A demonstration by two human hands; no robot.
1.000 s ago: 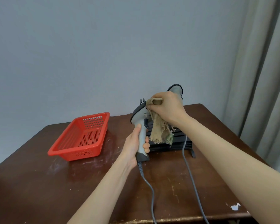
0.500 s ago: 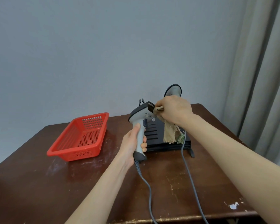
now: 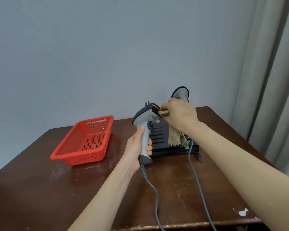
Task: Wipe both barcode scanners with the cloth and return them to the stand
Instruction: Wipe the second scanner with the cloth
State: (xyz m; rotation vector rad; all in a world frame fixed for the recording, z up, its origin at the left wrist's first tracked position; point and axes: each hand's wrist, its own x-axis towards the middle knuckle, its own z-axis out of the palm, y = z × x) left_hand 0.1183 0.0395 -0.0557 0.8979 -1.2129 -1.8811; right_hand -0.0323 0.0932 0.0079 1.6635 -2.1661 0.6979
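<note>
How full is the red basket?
Empty. The basket shows only its own perforated red floor and walls; nothing lies inside it.

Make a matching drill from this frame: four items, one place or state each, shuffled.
1. cloth
2. near scanner
3. far scanner
4. red basket

A. on the table, left of the stand
B. behind the right hand, at the stand
C. bunched in the right hand
D. gripped by the left hand

Pairs: 1-C, 2-D, 3-B, 4-A
</note>
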